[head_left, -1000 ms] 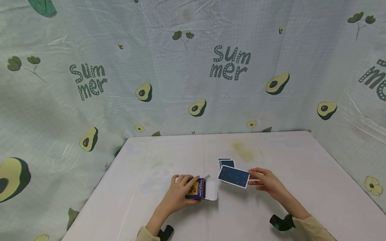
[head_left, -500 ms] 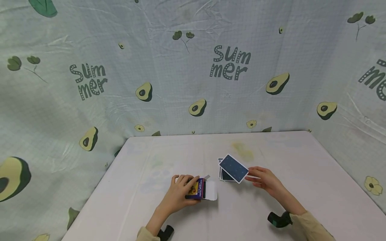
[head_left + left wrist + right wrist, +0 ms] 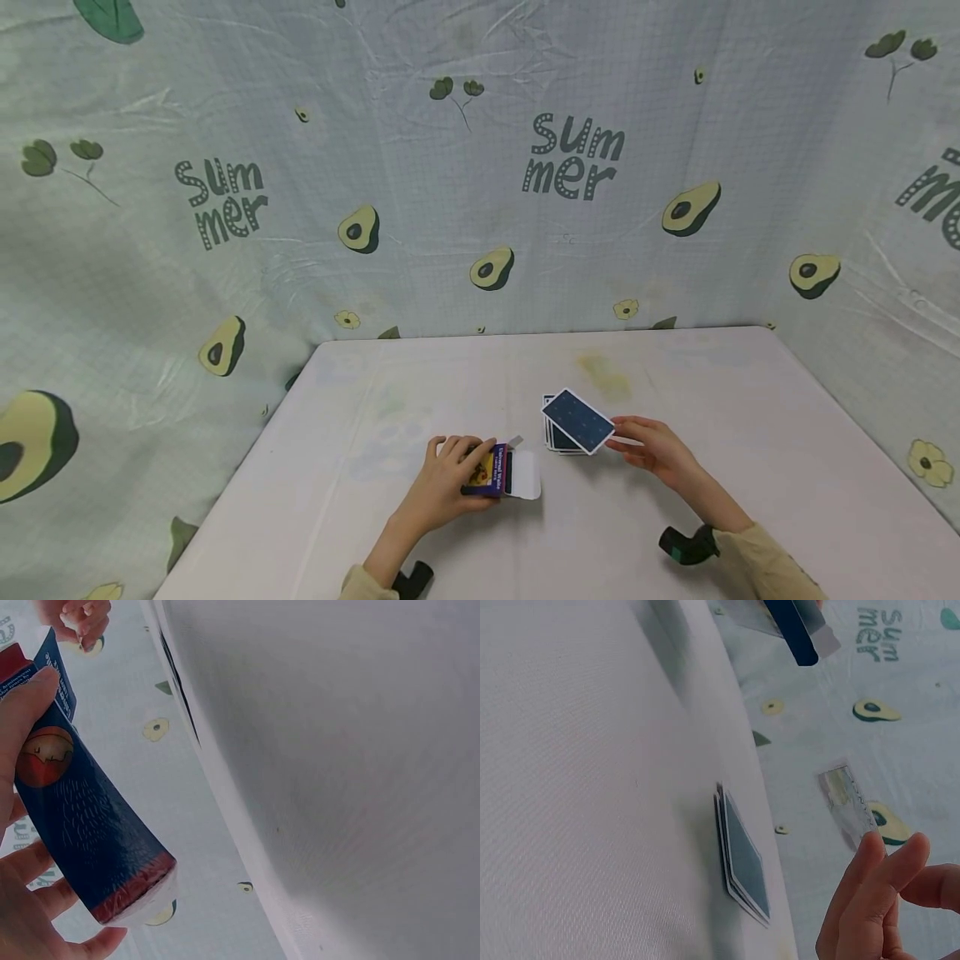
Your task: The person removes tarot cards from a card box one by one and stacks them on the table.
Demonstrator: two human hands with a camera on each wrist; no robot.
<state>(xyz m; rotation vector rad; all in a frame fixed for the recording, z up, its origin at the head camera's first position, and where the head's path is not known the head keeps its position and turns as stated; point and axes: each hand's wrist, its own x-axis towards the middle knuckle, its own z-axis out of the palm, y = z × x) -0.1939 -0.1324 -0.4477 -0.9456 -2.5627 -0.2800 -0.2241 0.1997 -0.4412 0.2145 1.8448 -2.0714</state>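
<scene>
In the head view my left hand (image 3: 444, 483) grips a purple tarot card box (image 3: 487, 471), its white end flap (image 3: 526, 476) open toward the right. The left wrist view shows the thumb on one side of the dark blue box (image 3: 90, 810) and fingers on the other. With thumb and fingertips, my right hand (image 3: 654, 450) pinches one corner of a blue-backed card (image 3: 577, 419). That card is tilted over a small stack of cards (image 3: 563, 442) on the table, covering most of it. In the right wrist view the held card (image 3: 847, 799) is apart from the stack.
A white-covered table (image 3: 360, 533) lies under both hands. Behind it hangs a cloth (image 3: 420, 183) printed with avocados and lettering. Black curved devices (image 3: 686, 546) sit at both wrists by the beige sleeves.
My right hand has carried the card a little left and over the stack, turning it so its long side slopes more steeply. The left hand and box have stayed in place.
</scene>
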